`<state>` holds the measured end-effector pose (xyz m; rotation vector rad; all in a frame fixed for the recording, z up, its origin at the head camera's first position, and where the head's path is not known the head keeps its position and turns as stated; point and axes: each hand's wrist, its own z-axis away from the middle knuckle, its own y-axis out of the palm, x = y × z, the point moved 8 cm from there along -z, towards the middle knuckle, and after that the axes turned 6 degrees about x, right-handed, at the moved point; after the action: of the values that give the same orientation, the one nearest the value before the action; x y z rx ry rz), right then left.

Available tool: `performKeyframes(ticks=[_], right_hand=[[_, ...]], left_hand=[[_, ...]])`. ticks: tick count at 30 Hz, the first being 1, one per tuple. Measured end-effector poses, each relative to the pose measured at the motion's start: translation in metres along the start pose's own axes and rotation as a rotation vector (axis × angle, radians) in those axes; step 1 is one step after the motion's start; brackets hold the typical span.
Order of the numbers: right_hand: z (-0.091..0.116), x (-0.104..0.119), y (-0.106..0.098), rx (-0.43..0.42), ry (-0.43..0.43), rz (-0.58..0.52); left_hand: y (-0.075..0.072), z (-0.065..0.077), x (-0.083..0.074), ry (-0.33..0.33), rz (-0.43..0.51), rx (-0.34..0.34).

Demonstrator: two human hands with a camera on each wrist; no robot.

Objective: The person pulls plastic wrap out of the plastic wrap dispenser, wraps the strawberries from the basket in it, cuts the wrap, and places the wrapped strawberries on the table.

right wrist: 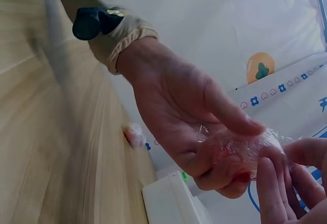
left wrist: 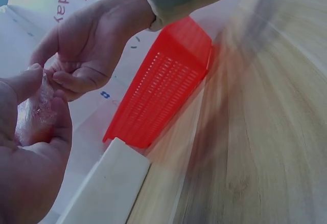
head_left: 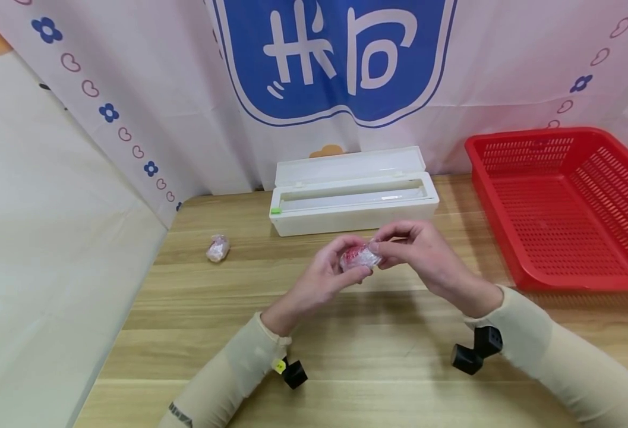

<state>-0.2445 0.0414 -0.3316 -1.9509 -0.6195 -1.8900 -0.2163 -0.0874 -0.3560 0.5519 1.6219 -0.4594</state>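
Note:
A small reddish item wrapped in clear cling film (head_left: 360, 257) is held above the table between both hands. My left hand (head_left: 331, 270) grips it, thumb on the near side and fingers curled round the far side. With thumb and fingertips my right hand (head_left: 420, 252) pinches the film at the item's right end. In the right wrist view the crinkled film (right wrist: 245, 147) shines over a pinkish-red body, and loose film sticks out at its edges. What lies inside the wrap is too blurred to name.
A second film-wrapped piece (head_left: 218, 248) lies on the wooden table (head_left: 196, 333) at the left. Behind the hands stands a white cling film dispenser box (head_left: 356, 221) with its lid raised. A red plastic basket (head_left: 501, 238) sits at the right, before a printed curtain (head_left: 174, 89).

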Motion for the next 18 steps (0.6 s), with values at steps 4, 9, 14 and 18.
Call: performKeyframes(ticks=[4,9,14,18], right_hand=[[0.000,-0.003,0.000,0.030,0.036,-0.033],[0.001,-0.001,0.000,0.048,0.018,0.023],[0.003,0.015,-0.001,-0.013,-0.176,0.192],[0.011,0.035,0.003,-0.055,-0.445,0.348]], left_hand=[[-0.003,0.000,0.000,0.012,-0.020,-0.028],[-0.005,0.000,0.001,0.018,-0.021,-0.033],[-0.006,0.001,0.004,-0.024,-0.041,-0.048],[-0.006,0.001,0.006,-0.057,-0.057,-0.055]])
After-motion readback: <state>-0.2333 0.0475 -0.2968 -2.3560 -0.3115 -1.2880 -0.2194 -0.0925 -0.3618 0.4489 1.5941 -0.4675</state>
